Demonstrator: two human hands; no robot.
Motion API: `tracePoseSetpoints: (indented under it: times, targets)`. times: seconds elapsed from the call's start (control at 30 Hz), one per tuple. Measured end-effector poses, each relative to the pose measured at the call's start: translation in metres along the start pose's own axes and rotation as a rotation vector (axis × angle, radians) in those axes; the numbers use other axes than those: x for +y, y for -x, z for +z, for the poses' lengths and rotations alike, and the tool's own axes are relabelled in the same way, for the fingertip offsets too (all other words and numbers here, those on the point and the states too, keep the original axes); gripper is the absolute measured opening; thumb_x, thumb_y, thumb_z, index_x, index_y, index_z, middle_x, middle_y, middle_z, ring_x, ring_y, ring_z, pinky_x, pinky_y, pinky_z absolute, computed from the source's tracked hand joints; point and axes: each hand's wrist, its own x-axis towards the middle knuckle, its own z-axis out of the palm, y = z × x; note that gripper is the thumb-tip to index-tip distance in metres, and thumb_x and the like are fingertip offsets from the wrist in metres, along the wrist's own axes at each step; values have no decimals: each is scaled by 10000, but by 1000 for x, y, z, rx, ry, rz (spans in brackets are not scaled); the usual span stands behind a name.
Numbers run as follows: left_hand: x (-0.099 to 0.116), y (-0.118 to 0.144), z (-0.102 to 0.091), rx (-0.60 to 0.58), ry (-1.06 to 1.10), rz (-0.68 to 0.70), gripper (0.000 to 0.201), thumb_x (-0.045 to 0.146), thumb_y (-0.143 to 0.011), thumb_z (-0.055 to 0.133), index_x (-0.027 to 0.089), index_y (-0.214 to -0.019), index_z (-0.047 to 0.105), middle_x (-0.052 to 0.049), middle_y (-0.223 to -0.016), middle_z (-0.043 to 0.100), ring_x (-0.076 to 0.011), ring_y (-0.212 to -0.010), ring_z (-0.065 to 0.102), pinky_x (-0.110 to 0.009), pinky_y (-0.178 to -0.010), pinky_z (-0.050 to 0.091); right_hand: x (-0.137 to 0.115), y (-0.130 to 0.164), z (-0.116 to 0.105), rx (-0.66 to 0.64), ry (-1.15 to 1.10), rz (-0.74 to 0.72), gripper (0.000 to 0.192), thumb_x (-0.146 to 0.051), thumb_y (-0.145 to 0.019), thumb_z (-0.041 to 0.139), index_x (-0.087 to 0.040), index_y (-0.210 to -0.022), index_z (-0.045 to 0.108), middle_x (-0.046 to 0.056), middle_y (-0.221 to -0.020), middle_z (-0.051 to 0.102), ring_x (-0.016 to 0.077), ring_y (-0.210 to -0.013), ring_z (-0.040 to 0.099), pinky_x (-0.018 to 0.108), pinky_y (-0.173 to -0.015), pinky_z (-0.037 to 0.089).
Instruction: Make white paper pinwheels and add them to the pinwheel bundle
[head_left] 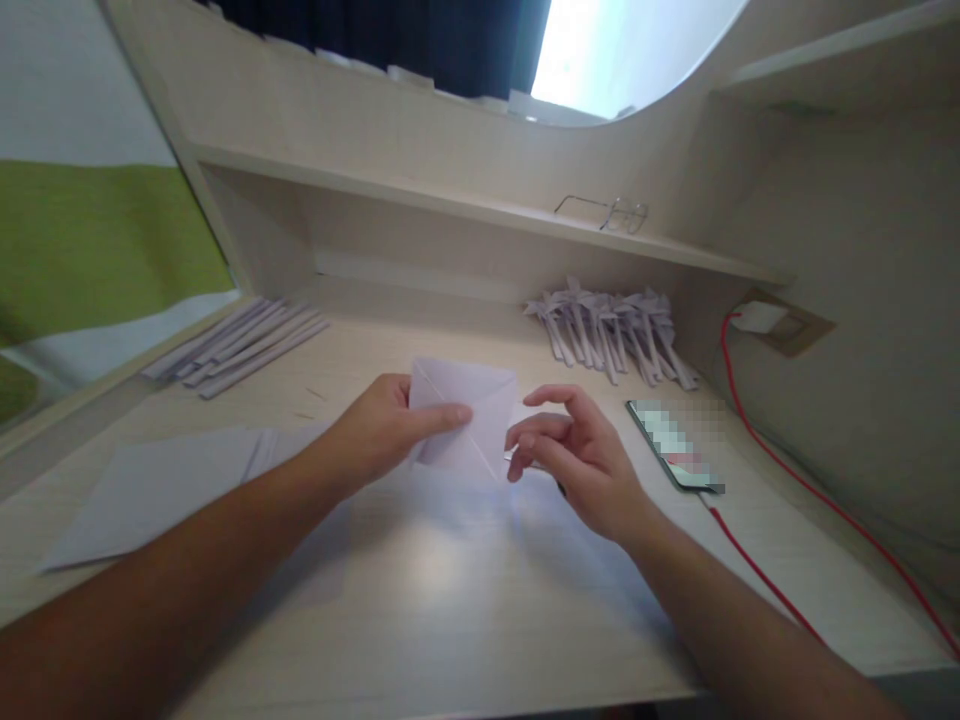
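We log one pale tabletop [450, 600] with one shelf [480, 210] running above its far edge. On the tabletop's left side lies a loose stack of flat white sheets [165, 485]; we cannot count the layers. Near the far left corner sits a bundle of long folded paper strips [240, 345], roughly eight, exact count unclear. Toward the far right corner we see a heap of finished folded paper pieces [615, 335], too crowded to count.

Two hands are at work over the tabletop's middle. Left hand [382, 425]: thumb on top, fingers behind, pinching one square paper [469, 415] with diagonal creases, held tilted just above the surface. Right hand [577, 450]: fingers curled, fingertips touching the paper's lower right edge, not clamped on it as far as we can tell.

One phone [675, 445] lies near the right edge, just beside the right hand, screen up. One red cable [757, 570] runs from it to one white charger [761, 318] in the wall socket. One pair of glasses [604, 212] rests on the shelf.
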Motion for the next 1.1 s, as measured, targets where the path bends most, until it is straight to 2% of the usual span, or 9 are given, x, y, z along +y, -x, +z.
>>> tracePoseSetpoints:
  times: [0.1, 0.2, 0.3, 0.47, 0.7, 1.0, 1.1]
  targets:
    - [-1, -3, -3, 22, 97, -2, 257, 385, -670, 836, 172, -806, 789, -71, -757, 751, -191, -602, 645, -280, -558, 473, -3, 5, -3, -24, 231, -141, 283, -180, -925, 692, -265, -1184, 620, 39, -1049, 756, 166, -822, 726, 332, -752, 595]
    - [-3, -4, -4, 12, 123, -6, 275, 380, -674, 844, 172, -848, 798, -89, -829, 774, -212, -666, 683, -295, -606, 506, -6, 5, -4, -125, 407, -240, 191, -126, -926, 674, -241, -1068, 729, 49, -1036, 769, 183, -907, 720, 342, -809, 578]
    - [-4, -3, -3, 3, 115, -10, 278, 394, -685, 841, 175, -850, 798, -88, -827, 771, -212, -664, 675, -294, -597, 501, -6, 4, -2, -130, 429, -284, 157, -133, -928, 688, -238, -1030, 746, 46, -1009, 778, 195, -948, 722, 353, -852, 569]
    - [-4, 0, -2, 12, 105, -4, 259, 402, -686, 839, 188, -824, 793, -84, -820, 769, -216, -661, 669, -295, -589, 497, -7, 4, 0, -109, 439, -281, 71, -189, -924, 718, -229, -971, 753, 42, -943, 778, 187, -874, 724, 334, -808, 575]
    - [-3, 0, 0, 20, 117, 1, 257, 391, -687, 848, 182, -828, 799, -77, -799, 760, -197, -646, 657, -276, -573, 482, -6, 5, -1, -110, 468, -286, 197, -117, -911, 670, -230, -1044, 761, 43, -995, 796, 191, -905, 737, 340, -837, 581]
    - [-2, 3, 3, 40, 99, 24, 227, 392, -699, 838, 191, -792, 789, -53, -745, 743, -185, -611, 631, -268, -550, 467, -9, 5, 1, -45, 408, -239, 59, -206, -925, 725, -215, -951, 777, 44, -923, 792, 186, -841, 727, 337, -796, 579]
    - [-2, 5, 7, 59, 108, 45, 238, 389, -701, 841, 192, -827, 800, -61, -794, 768, -200, -655, 661, -277, -583, 500, -5, 6, 2, 13, 377, -186, 37, -224, -919, 739, -216, -918, 775, 40, -908, 791, 183, -837, 725, 332, -790, 580]
